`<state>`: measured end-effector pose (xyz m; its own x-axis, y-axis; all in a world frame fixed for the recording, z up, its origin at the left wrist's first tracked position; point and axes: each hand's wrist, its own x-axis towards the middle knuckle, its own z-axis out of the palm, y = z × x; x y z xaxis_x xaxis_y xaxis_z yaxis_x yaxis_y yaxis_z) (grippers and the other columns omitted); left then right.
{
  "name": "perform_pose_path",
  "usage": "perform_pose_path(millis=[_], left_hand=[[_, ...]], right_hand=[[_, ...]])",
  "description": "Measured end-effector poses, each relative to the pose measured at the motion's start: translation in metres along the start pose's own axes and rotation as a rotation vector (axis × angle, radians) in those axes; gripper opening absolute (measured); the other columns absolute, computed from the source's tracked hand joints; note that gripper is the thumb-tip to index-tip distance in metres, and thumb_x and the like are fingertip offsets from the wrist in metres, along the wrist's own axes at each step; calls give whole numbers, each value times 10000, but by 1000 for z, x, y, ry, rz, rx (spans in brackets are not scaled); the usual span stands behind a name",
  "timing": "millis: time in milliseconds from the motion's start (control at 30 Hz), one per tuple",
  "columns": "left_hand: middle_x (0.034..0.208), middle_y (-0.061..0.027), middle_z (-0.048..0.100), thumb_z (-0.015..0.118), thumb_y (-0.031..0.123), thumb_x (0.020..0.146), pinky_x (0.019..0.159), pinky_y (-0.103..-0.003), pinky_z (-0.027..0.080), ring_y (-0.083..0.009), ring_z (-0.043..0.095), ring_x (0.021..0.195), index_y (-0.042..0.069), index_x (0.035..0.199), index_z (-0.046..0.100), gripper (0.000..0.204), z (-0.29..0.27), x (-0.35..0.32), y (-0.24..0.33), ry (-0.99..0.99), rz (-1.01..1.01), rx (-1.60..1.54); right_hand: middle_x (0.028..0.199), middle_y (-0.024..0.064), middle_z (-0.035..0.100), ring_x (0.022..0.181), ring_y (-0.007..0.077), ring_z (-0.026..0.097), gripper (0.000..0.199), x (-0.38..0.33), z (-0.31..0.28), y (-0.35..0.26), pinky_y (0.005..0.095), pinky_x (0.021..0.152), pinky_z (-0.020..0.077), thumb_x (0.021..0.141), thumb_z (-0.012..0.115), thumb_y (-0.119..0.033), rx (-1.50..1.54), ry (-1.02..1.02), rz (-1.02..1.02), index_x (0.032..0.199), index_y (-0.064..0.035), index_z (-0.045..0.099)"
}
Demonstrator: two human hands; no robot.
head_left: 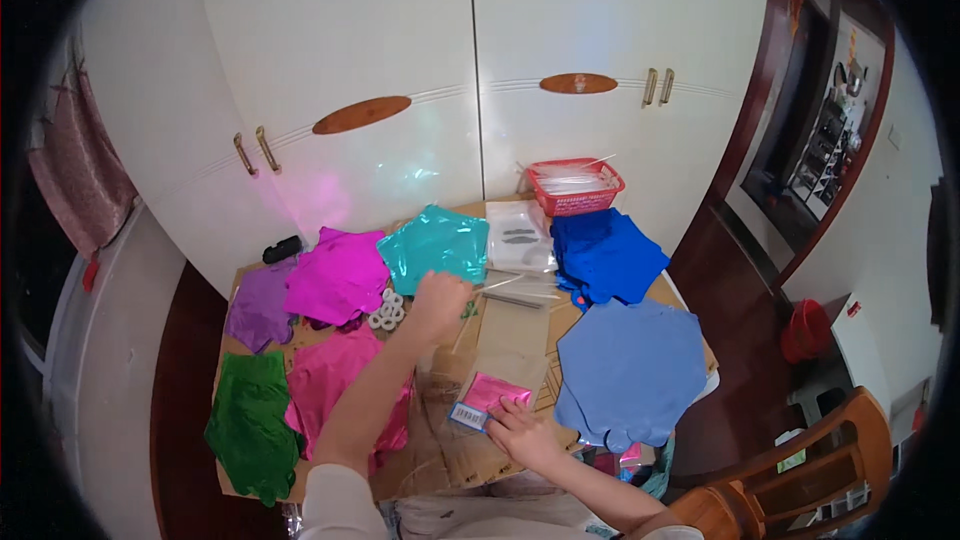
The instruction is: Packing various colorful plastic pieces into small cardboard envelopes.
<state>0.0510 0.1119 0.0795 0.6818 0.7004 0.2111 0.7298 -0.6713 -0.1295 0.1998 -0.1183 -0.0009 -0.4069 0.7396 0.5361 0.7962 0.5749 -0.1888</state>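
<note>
Right hand (521, 436) loosely spread, fingers resting on pink packet (492, 390) | left hand (442, 304) curled, contents hidden, cannot tell | packet lies near the front of the cardboard (410, 480); might skid if finger pressure slackens | left forearm reaches forward toward teal sheets (435, 248), right angles in low

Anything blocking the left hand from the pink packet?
Nothing visible stands up between the left hand and the pink packet; the stretch between looks flat. Only the right hand is on the packet, covering part of its lower right side, so the upper left side looks unobstructed.
</note>
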Motion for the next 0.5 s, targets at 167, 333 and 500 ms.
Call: perform_pose_path(millis=[167, 333, 500], left_hand=[[826, -142, 625, 604, 151, 787, 683, -435, 479, -316, 605, 765, 86, 1020, 640, 244, -39, -136, 42, -3, -74, -470], [743, -97, 583, 637, 134, 759, 618, -379, 477, -277, 589, 696, 98, 1048, 631, 291, -49, -241, 77, -20, 15, -593], [698, -68, 550, 659, 128, 736, 582, -352, 473, -249, 571, 647, 107, 1018, 645, 283, -41, -250, 86, 78, 26, -634]], right_hand=[[969, 77, 618, 1035, 279, 602, 200, 0, 1, -6, 412, 876, 497, 781, 622, -208, -27, -60, 35, 954, -115, 587], [1004, 79, 606, 1043, 278, 597, 218, 5, -1, -7, 413, 874, 497, 777, 617, -201, -36, -83, 11, 970, -110, 575], [1035, 84, 599, 1038, 282, 601, 228, 4, -1, -7, 412, 866, 501, 769, 620, -190, -37, -92, 26, 973, -104, 564]])
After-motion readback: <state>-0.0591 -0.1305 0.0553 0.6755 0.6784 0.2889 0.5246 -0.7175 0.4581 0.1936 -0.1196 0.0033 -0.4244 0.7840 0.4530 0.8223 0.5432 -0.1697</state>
